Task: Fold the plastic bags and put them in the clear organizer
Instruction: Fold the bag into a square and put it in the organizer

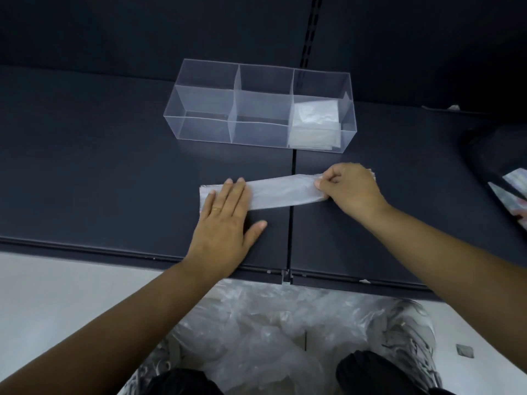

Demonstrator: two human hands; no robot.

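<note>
Near the middle of the frame we see a plastic bag (pixel 282 192) folded into a long narrow strip. It lies flat on the dark worktop (pixel 99 166) and crosses the seam (pixel 292 223) that runs down the surface.

Our left hand (pixel 225 215) lies flat on the strip's left end, fingers straight and a little spread, pressing it down. The palm and thumb rest on the worktop below the strip. A ring (pixel 217 209) shows on one finger. This hand covers most of that end, so only a pale corner shows beyond the fingertips.

Our right hand (pixel 350 189) has its fingers curled round the strip's right end, pinching it between thumb and fingers. The hand hides the end itself; a thin edge of plastic peeks out past the knuckles.

Above the strip, well apart from it, stands the clear organizer (pixel 199 129) with three compartments across. A pile of folded bags (pixel 315 121) sits in the right-hand compartment; we cannot count them through the walls.

At the right edge of the frame a dark object (pixel 490 155) is cut off, and we cannot tell what it is.

Along the bottom, a heap of loose bags (pixel 271 332) lies on the floor (pixel 57 295), partly hidden by the worktop's front edge and our knees. A grey shoe (pixel 410 337) shows through the plastic at the lower right.
</note>
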